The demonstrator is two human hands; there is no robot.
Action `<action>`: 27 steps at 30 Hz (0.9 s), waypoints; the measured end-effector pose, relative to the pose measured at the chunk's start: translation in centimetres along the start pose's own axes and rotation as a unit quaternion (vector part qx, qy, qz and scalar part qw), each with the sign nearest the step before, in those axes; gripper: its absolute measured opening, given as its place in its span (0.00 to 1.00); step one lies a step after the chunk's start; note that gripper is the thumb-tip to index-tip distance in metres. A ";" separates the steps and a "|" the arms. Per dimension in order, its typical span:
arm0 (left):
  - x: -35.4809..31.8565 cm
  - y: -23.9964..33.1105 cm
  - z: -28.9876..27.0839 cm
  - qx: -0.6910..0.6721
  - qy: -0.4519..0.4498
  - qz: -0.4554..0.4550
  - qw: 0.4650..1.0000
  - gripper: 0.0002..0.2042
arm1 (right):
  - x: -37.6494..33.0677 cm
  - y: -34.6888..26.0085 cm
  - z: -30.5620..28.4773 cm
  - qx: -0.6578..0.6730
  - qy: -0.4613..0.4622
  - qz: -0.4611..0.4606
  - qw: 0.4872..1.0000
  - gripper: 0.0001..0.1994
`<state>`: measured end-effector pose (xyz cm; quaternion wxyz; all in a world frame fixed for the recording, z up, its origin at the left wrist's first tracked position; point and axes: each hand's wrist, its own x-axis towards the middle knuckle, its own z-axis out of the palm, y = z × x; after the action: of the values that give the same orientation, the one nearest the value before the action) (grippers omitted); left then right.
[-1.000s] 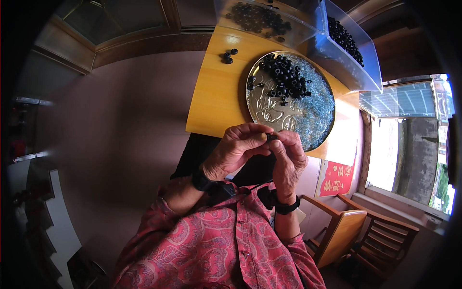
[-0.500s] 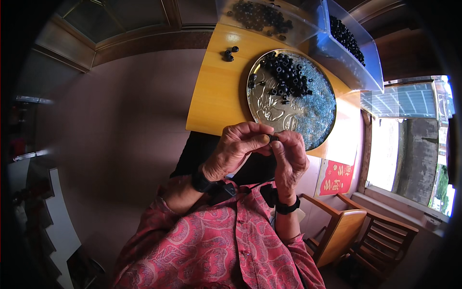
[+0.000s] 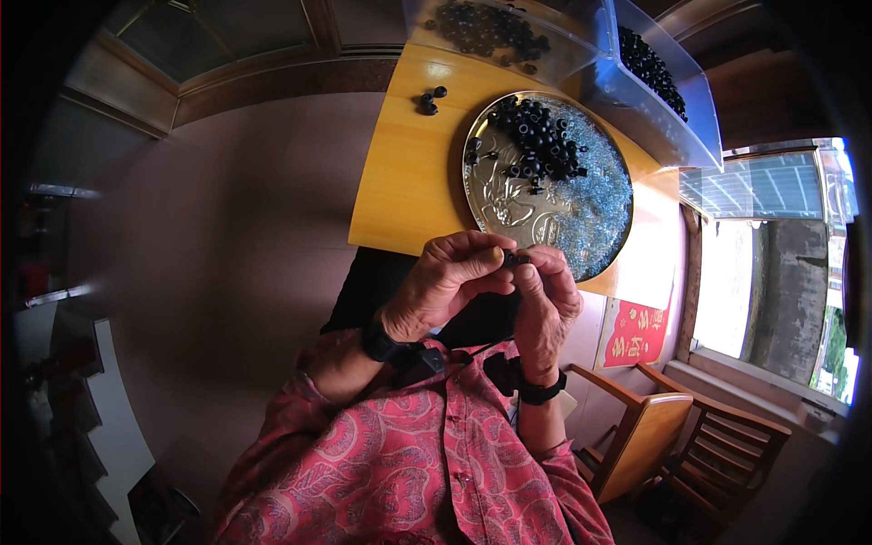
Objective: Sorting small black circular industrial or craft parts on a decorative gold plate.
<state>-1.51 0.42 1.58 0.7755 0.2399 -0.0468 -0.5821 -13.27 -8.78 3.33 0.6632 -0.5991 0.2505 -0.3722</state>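
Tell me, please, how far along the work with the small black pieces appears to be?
Possibly done: three black pieces lie apart on the yellow table. In hand: the left hand and right hand pinch one small black piece between their fingertips. Left: a heap of black pieces on the round metal tray, more in the clear bins.

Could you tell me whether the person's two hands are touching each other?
Touching. The head view shows the left hand and right hand meeting at the fingertips, pinched together around a small dark piece.

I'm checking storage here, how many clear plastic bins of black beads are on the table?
2: one clear bin at the table's far edge, another clear bin to its right; more may lie beyond the frame.
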 end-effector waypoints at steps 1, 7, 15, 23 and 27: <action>0.1 -0.1 0.0 -0.012 -0.004 -0.009 1.000 0.11 | 0.0 0.0 0.0 0.012 0.004 0.010 1.000 0.06; 0.3 -0.4 -0.3 -0.031 -0.005 -0.009 0.999 0.12 | -0.1 0.2 0.0 0.026 0.007 0.007 1.000 0.06; 0.1 -0.2 0.3 -0.008 0.010 -0.001 1.000 0.11 | -0.1 0.4 0.0 0.027 0.005 -0.003 1.000 0.07; 0.0 -0.2 0.6 0.007 0.013 0.009 1.000 0.10 | -0.1 0.2 0.0 -0.013 -0.002 -0.023 1.000 0.07; -0.1 -0.3 0.4 -0.008 0.017 0.009 1.000 0.10 | -0.1 -0.3 0.2 -0.073 -0.009 -0.061 0.995 0.07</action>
<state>-1.95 0.31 1.77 0.7835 0.2434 -0.0311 -0.5709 -13.23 -8.61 3.68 0.5959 -0.6634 0.2338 -0.3874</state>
